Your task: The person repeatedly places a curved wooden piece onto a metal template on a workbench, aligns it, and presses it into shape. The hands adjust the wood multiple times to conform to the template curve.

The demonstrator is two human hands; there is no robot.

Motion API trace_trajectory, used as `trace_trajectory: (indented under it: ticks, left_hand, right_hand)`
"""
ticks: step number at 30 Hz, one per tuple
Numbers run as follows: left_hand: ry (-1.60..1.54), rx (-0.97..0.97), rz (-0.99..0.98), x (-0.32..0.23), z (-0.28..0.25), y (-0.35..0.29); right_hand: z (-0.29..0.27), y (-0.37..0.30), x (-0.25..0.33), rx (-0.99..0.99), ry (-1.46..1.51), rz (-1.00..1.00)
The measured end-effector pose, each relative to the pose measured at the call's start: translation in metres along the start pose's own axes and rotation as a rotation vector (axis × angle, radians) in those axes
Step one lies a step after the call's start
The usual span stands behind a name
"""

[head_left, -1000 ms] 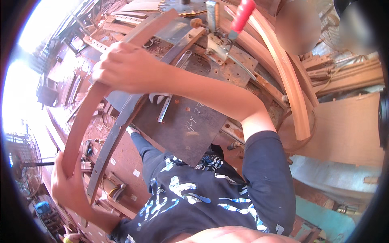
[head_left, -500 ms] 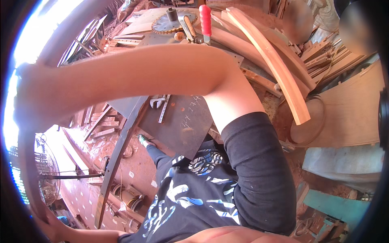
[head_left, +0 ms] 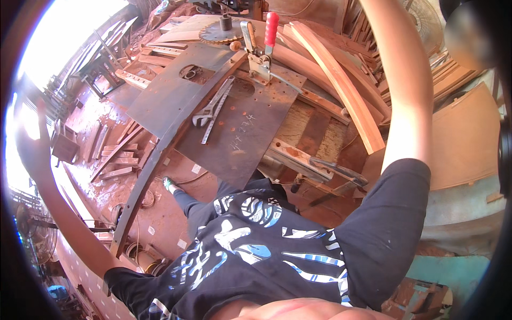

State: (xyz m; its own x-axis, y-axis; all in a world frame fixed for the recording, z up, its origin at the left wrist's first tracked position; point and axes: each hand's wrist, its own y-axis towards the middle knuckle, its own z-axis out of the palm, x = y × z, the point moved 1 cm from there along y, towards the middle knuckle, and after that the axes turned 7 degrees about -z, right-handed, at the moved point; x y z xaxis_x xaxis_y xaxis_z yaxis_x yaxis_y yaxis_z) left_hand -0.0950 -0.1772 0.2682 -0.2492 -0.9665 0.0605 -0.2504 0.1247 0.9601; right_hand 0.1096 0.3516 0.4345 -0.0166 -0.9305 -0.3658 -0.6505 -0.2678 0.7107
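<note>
Swung the right arm point(head_left: 409, 80) up past the top of view since the earlier frame, and took the left hand point(head_left: 33, 146) higher at the far left; lost sight of the curved wooden piece held then. Cannot tell the left grip through the glare, nor that of the right hand, outside the view. See nearest a dark curved strip point(head_left: 145, 182) jutting past the near left edge of the counter point(head_left: 237, 160), in the way there. See next an adjustable wrench point(head_left: 202, 117) and a ruler point(head_left: 215, 118) close together mid-counter, then a red-handled clamp point(head_left: 260, 66) standing near the far edge, long curved boards point(head_left: 337, 85) past the right corner, and a saw blade point(head_left: 215, 35) beyond. Find room over the chalk-marked near corner and, farther, over the grey plate point(head_left: 154, 106) toward the left edge.
</note>
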Motion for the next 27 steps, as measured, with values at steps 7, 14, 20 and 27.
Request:
trace_trajectory:
  ticks: [7, 14, 20, 27]
  left_hand:
    - [-0.505, 0.919, -0.476, 0.098, 0.037, -0.201]
    - [-0.576, 1.436, -0.472, -0.025, -0.066, -0.215]
    - [-0.440, 1.569, -0.595, 0.033, -0.023, -0.238]
    - [-0.472, 1.596, -0.687, 0.029, -0.008, -0.239]
  right_hand:
    - [0.021, -0.136, -0.113, -0.074, -0.267, 0.389]
    - [0.078, -0.306, -0.223, 0.298, -0.265, 0.778]
    - [0.139, -0.390, -0.234, 0.632, -0.274, 0.926]
    - [0.176, -0.426, -0.237, 0.727, -0.148, 1.036]
